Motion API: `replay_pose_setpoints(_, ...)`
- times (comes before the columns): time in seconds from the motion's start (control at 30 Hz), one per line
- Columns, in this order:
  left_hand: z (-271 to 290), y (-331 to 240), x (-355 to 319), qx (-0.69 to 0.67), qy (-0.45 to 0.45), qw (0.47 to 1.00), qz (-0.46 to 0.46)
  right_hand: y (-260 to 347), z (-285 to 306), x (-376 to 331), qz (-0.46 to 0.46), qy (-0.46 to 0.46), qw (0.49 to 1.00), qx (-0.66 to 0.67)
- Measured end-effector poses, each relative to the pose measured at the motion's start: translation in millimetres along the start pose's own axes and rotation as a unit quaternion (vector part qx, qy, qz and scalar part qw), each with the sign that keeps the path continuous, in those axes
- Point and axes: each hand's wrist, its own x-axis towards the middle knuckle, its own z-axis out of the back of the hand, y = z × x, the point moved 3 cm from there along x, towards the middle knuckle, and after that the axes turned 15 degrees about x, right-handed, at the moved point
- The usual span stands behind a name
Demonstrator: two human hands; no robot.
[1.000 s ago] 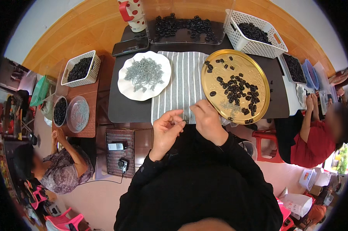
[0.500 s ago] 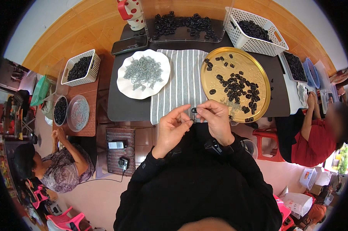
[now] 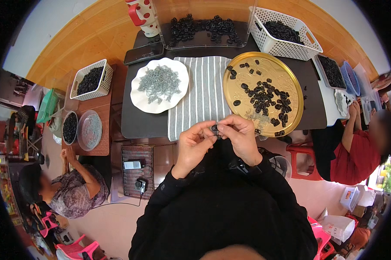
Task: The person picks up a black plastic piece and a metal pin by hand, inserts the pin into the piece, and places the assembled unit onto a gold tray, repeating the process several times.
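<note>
Both hands meet in front of the grey cloth with white stripes point(image 3: 200, 93), just beside its near edge: the left hand point(image 3: 194, 145) and the right hand point(image 3: 243, 141) each pinch, thumb against forefinger, at one small black oval plastic piece point(image 3: 214, 128), whose finer parts are hidden by the fingertips. Far to the left of the cloth sits a co-worker in a patterned shirt point(image 3: 80, 193), at a reddish-brown table point(image 3: 98, 104) bearing a white perforated plastic basket point(image 3: 104, 84) of black pieces and a clear round tub point(image 3: 86, 147) of grey ones. Left of the cloth and nearer the person stands a dark brown woven stand point(image 3: 130, 182) with two small devices on it. Touching the cloth's left side, a white scalloped plate point(image 3: 139, 102) holds a heap of small grey pieces point(image 3: 159, 82); beyond the cloth's far left corner are a flat black phone point(image 3: 143, 53) and a white tumbler with red spots point(image 3: 145, 21). Straight beyond the cloth is a clear plastic bin point(image 3: 204, 46) of black pieces. A round gold tray point(image 3: 239, 115), scattered with black pieces, overlaps the cloth's right edge; past the cloth's far right corner stands a larger white perforated basket point(image 3: 286, 50). Far right of the cloth sits a co-worker in red point(image 3: 355, 158).
</note>
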Motion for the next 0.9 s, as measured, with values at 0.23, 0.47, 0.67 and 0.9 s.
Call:
replay_pose_setpoints(0.23,-1.7,0.2,-0.1,-0.008,0.001,1.000,-0.007,-0.5,1.7,-1.2,0.000,-0.003,1.000,0.009)
replay_pose_setpoints(0.47,-1.1,-0.4,-0.5,-0.009,-0.001,1.000,-0.001,0.6,0.6,-2.3,0.007,0.000,1.000,0.007)
replay_pose_setpoints(0.67,-0.2,2.7,-0.4,-0.001,-0.018,1.000,0.023,-1.6,3.0,-3.8,0.012,0.018,1.000,0.009)
replay_pose_setpoints(0.9,0.0,4.4,-0.6,-0.009,-0.028,0.999,0.033,-2.3,2.9,-6.0,0.017,0.019,1.000,-0.005)
